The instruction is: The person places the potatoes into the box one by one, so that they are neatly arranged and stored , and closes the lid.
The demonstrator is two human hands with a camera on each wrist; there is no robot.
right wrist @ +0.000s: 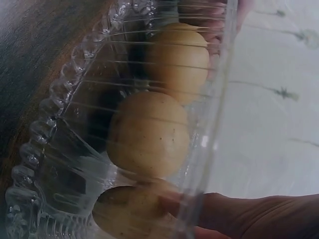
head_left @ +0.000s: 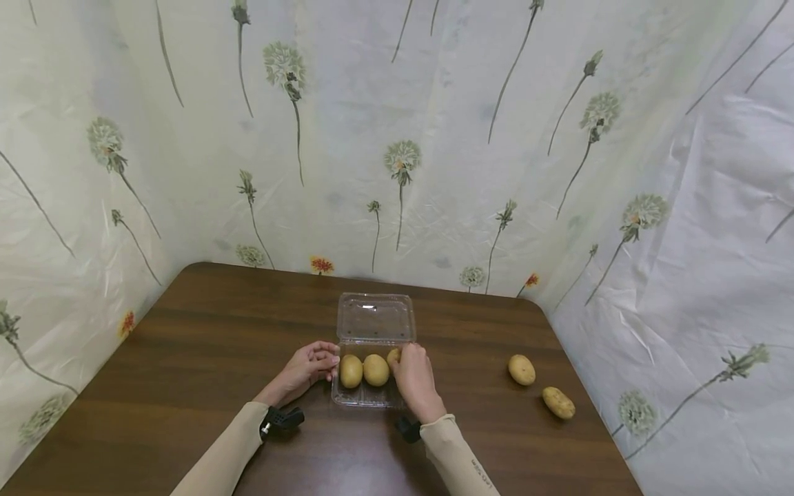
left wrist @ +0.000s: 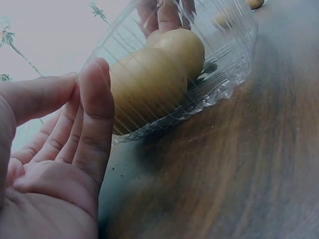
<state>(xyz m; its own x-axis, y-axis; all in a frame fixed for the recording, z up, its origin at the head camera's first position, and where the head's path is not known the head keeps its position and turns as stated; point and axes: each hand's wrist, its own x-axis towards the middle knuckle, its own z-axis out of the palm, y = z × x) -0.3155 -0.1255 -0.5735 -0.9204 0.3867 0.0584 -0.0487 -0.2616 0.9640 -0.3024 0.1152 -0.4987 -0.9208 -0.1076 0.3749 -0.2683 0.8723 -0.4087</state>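
A clear plastic clamshell box (head_left: 364,399) stands on the table with its lid (head_left: 375,315) raised at the back. Inside sit two potatoes side by side, the left potato (head_left: 351,372) and the middle potato (head_left: 375,370). At the box's left side, my left hand (head_left: 305,368) pinches the rim between thumb and index finger (left wrist: 94,94). My right hand (head_left: 417,379) reaches over the right side and grips a third potato (right wrist: 127,211), which is down in the box beside the middle one. The hand covers most of that potato in the head view.
Two more potatoes lie to the right on the brown wooden table (head_left: 248,310): a rounder potato (head_left: 522,370) and a longer potato (head_left: 559,403) near the right edge. A flower-patterned curtain (head_left: 347,138) hangs behind the table and along both sides.
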